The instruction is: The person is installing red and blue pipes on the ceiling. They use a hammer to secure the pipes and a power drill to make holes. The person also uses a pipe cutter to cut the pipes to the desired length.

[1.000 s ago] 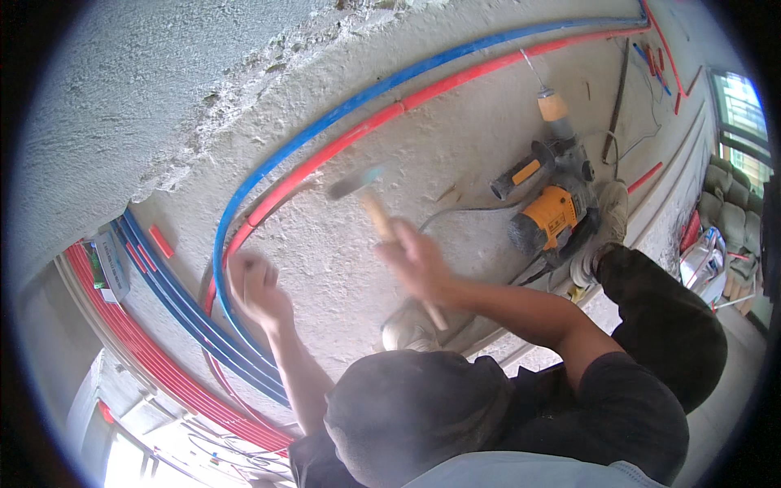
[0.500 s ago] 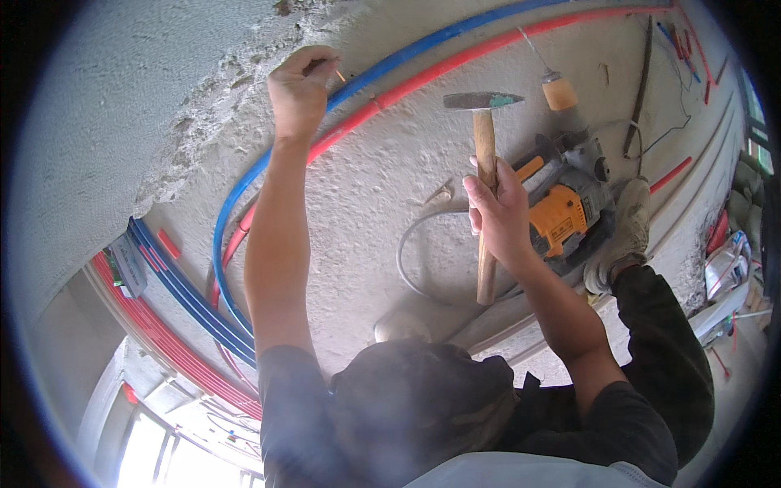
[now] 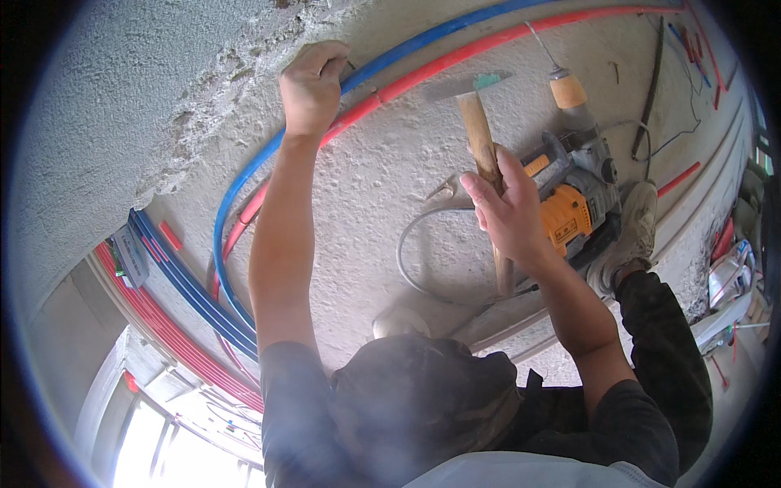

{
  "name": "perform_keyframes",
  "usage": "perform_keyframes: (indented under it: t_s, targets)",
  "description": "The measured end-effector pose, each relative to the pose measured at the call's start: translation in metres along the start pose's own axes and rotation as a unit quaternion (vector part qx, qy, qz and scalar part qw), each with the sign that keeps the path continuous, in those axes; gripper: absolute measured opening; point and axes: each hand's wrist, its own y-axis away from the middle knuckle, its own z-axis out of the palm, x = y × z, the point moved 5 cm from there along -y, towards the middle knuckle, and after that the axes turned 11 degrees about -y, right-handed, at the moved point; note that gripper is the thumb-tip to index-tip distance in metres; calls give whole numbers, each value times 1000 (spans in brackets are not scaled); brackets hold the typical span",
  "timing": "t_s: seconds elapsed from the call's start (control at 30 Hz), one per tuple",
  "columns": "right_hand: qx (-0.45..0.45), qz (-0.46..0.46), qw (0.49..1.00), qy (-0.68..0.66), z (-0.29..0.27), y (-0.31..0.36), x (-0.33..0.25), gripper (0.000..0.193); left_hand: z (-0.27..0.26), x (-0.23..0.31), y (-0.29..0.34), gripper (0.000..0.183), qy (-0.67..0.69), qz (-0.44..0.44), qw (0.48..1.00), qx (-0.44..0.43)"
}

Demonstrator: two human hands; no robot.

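Note:
My right hand [image 3: 512,211] is wrapped round the wooden handle of a hammer [image 3: 476,126]. The hammer's head points away from me and is smeared by motion, with a greenish patch on it. Further left and forward, my left hand [image 3: 313,89] is closed in a pinch beside the broken wall edge. A tiny dark tip shows by its fingers; the rest of what they hold is hidden. Just right of that hand runs a blue pipe [image 3: 423,38], with a red pipe [image 3: 455,54] alongside it on the rough concrete floor.
An orange and black power drill [image 3: 569,215] with a grey cable [image 3: 403,252] lies right of the hammer, near my shoe [image 3: 639,220]. Blue pipes [image 3: 191,272] and red pipes [image 3: 163,325] run along the left. Bags and debris [image 3: 728,272] are at the far right.
The hammer's head has swung slightly forward and left, and my right hand has shifted a little right. My left hand has turned, covering the thin tan stick seen at its fingers before.

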Motion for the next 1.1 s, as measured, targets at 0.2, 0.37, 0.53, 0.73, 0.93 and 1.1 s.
perform_keyframes:
  t_s: [0.2,0.37,0.53,0.73,0.93,1.1]
  targets:
    - [-25,-41,997,62,1,-13,-20,36,-3,22,12,20,-26,96,995,-1]
    - [-55,-93,982,158,20,-38,-45,37,2,20,22,39,14,-35,999,-39]
    - [-88,-239,937,237,42,-56,-73,42,3,12,25,71,51,-134,989,-33]
    - [-92,-307,900,295,68,-72,-76,47,1,13,21,86,55,-149,986,-49]
    - [-82,-356,894,258,62,-72,-64,50,-10,19,28,76,-12,-87,995,-39]
    - [-83,-268,916,288,64,-86,-60,52,-20,15,44,30,-223,2,974,-37]
